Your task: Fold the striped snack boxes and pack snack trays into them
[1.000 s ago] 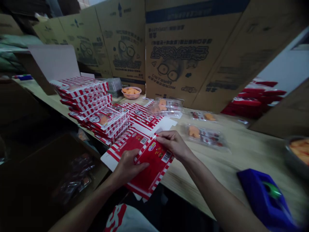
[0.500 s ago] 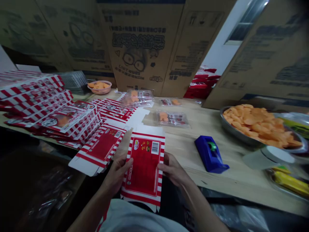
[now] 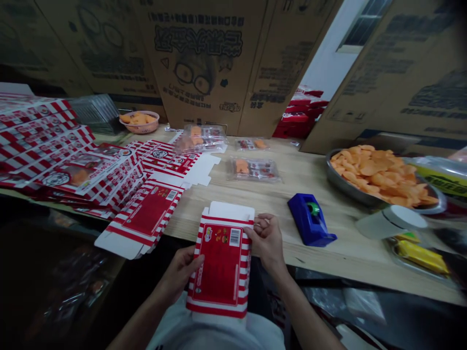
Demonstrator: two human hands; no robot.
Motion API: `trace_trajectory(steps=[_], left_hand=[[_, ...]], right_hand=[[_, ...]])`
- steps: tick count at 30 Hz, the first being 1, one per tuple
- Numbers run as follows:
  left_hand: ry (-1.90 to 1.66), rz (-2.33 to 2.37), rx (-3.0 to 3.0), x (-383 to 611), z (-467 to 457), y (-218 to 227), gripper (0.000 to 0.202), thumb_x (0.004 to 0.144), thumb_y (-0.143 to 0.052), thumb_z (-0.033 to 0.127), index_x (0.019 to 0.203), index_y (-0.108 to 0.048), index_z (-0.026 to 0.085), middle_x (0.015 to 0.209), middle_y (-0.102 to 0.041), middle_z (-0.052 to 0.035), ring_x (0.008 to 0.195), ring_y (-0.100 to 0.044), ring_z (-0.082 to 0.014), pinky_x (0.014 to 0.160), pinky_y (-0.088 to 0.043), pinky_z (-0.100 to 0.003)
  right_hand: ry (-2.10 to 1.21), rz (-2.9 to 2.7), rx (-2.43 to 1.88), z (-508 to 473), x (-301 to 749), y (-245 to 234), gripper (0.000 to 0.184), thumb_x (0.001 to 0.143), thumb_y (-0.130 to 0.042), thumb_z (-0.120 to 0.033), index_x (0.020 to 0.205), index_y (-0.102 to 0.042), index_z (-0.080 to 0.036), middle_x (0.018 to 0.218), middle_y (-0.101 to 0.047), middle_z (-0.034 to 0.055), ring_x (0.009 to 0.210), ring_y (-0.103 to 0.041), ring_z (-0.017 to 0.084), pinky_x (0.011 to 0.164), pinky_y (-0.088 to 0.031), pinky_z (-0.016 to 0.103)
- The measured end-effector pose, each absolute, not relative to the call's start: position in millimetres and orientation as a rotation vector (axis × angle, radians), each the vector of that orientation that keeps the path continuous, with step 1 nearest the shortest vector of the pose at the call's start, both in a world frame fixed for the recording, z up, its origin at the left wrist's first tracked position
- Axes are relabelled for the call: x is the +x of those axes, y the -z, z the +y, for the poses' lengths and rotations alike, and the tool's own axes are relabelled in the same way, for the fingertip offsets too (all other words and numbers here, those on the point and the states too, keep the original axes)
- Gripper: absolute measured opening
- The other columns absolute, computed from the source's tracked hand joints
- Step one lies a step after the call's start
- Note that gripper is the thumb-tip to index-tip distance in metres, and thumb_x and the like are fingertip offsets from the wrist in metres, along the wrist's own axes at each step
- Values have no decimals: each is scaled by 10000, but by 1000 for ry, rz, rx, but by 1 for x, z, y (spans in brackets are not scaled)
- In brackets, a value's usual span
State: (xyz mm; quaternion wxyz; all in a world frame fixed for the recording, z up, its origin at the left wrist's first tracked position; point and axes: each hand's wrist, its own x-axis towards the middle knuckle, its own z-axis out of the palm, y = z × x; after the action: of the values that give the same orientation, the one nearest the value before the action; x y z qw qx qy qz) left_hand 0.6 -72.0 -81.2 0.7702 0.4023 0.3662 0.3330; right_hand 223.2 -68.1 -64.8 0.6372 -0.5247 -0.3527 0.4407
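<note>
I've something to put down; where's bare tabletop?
Bare wood: between the near clear packet, held carton and blue tape dispenser; also between that packet and the metal bowl. Crowded: left, with stacked striped boxes and flat cartons; right, around the white container.

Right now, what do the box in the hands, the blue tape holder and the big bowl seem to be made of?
Box: likely thin printed card, judging by the flat white flaps at its top.
Tape holder: probably plastic, given its even blue colour and smooth surface.
Bowl: seems to be metal, grey with a dull shine; which metal, I cannot tell.
</note>
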Motion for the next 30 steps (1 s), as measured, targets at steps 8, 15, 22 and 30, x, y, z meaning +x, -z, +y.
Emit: trace_trajectory(steps=[8, 15, 22, 30], left_hand=[[-1044, 834, 977, 11, -57, 83, 538, 749, -701, 324, 1260, -569, 219, 1210, -646, -97, 1069, -613, -231, 902, -499, -341], [-1094, 1003, 884, 22, -41, 85, 163, 623, -782, 270, 745, -757, 164, 790, -744, -40, 732, -650, -154, 713, -510, -263], [-1109, 967, 965, 20, -32, 76, 149, 601, -749, 157, 732, -678, 154, 647, -618, 31, 612, -548, -80, 594, -427, -179], [-985, 995, 1472, 6, -21, 80, 51, 689, -644, 190, 666, -677, 158, 694, -612, -19, 673, -565, -133, 628, -445, -229]], right_hand=[[-846, -1248, -1341, -94, 232, 79, 320, 820, -622, -306, 1132, -658, -243, 1078, -658, 69, 976, -617, 215, 862, -500, 366], [-767, -1330, -1341, -100, 240, 83, 171, 839, -604, -294, 930, -745, -258, 995, -665, 59, 932, -614, 204, 805, -497, 331], [-869, -1151, -1361, -95, 234, 85, 316, 756, -697, -366, 1039, -646, -237, 783, -588, 9, 674, -575, 144, 615, -487, 263], [-672, -1499, -1295, -92, 231, 79, 121, 853, -578, -258, 849, -696, -229, 833, -659, 66, 776, -624, 193, 675, -507, 318]])
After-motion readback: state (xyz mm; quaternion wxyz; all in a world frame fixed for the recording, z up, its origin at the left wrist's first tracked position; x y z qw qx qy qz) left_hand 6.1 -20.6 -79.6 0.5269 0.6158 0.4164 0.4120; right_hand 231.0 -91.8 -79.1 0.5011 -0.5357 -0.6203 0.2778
